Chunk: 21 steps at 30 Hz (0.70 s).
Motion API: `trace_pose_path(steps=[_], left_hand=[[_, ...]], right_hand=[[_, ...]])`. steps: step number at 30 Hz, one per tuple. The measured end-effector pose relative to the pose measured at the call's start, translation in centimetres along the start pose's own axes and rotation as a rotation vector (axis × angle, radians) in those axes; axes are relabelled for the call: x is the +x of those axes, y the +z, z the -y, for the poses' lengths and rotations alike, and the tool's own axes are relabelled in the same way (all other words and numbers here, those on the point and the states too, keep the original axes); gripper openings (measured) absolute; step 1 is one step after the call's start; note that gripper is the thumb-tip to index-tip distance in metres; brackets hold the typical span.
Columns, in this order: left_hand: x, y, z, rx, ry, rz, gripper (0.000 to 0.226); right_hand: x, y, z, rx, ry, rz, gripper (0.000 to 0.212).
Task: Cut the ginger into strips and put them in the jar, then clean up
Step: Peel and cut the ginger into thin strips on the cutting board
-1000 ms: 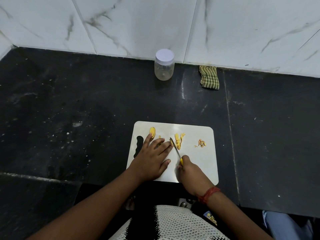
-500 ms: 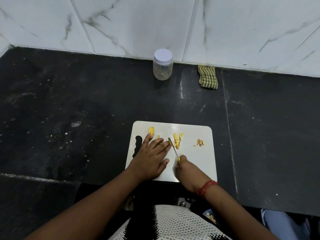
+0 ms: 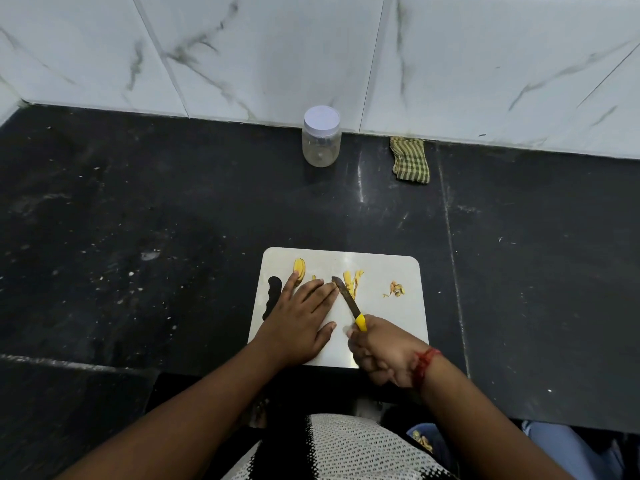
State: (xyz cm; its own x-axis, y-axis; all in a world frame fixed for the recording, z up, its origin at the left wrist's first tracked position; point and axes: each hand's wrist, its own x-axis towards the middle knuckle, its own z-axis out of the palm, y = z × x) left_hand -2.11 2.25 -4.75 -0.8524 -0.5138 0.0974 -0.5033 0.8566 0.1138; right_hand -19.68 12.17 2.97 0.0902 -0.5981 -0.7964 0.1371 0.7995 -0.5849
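With the right hand point(image 3: 384, 355) gripping the knife point(image 3: 348, 299) and the flat left hand point(image 3: 298, 320) pinning ginger point(image 3: 313, 278), the blade could nick fingertips.

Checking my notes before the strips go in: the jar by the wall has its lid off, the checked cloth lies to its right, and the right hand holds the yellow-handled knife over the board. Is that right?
Not quite. The head view shows the jar with its white lid on. The rest holds: the checked cloth lies to its right, and the right hand grips the yellow-handled knife over the board.
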Motion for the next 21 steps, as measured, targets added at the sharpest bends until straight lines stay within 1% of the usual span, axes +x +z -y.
trace_pose_path(steps=[1, 3, 4, 6, 7, 8, 13, 16, 18, 21], left_hand=[[0.0, 0.0, 0.0, 0.0, -0.001, -0.002, 0.062], [0.0, 0.0, 0.0, 0.0, -0.004, -0.005, 0.062], [0.0, -0.1, 0.0, 0.002, -0.008, -0.001, 0.062], [0.1, -0.1, 0.0, 0.01, -0.014, 0.009, 0.063], [0.1, -0.1, -0.1, 0.015, -0.016, 0.013, 0.063], [0.1, -0.1, -0.1, 0.019, -0.017, 0.013, 0.063], [0.0, -0.2, -0.1, 0.038, -0.003, -0.014, 0.063], [0.1, -0.3, -0.2, 0.03, -0.005, -0.017, 0.062], [0.1, -0.3, -0.2, 0.023, -0.009, -0.014, 0.062], [0.1, -0.3, -0.2, 0.018, -0.009, -0.019, 0.062]], right_hand=[[-0.1, 0.0, 0.0, 0.01, 0.002, 0.008, 0.022], [0.3, -0.1, -0.2, -0.048, -0.006, -0.038, 0.019], [0.6, 0.1, -0.3, -0.159, -0.032, -0.088, 0.016], [1.0, 0.6, -0.5, -0.462, -0.107, -0.193, 0.012], [1.1, 0.8, -0.6, -0.582, -0.137, -0.23, 0.012], [1.2, 0.8, -0.6, -0.646, -0.165, -0.255, 0.012], [0.5, 1.0, -0.8, -0.708, -0.205, -0.255, 0.017], [0.1, 1.3, -0.8, -0.801, -0.188, -0.244, 0.008], [0.0, 1.4, -0.9, -0.818, -0.214, -0.264, 0.007], [-0.4, 1.3, -0.6, -0.803, -0.184, -0.287, 0.007]])
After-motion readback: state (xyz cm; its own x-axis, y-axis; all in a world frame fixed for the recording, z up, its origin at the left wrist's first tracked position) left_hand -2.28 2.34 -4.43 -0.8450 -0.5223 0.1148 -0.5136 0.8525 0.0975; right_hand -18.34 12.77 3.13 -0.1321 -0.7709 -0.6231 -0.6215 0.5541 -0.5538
